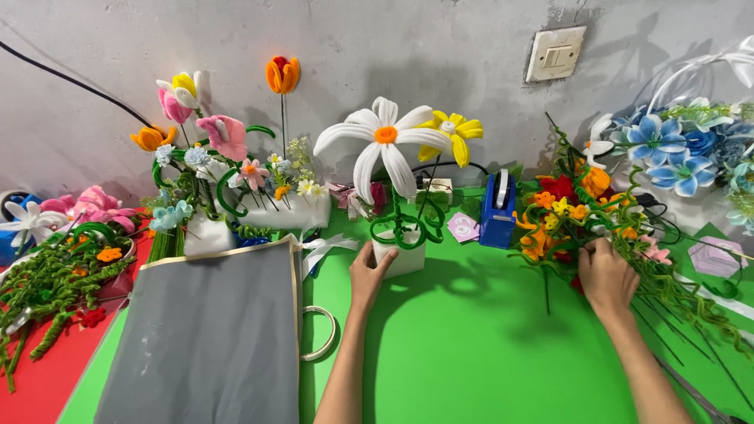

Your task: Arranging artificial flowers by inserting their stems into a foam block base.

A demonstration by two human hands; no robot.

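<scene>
Both forearms are stretched away from the camera over the green worktop point(471, 353). The left hand point(369, 275) is laid against the near left side of a small white block point(404, 257), fingers curled on it; a tall white flower point(385, 141) stands upright from it. The right hand point(606, 275), well apart, is clenched on the stems of an orange bouquet point(561, 212) lying rightward.

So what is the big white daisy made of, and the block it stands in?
The white daisy looks like fuzzy pipe cleaner: its petals are soft, bristly loops. The white block under the left hand looks like matte foam, though that is less sure.
</scene>
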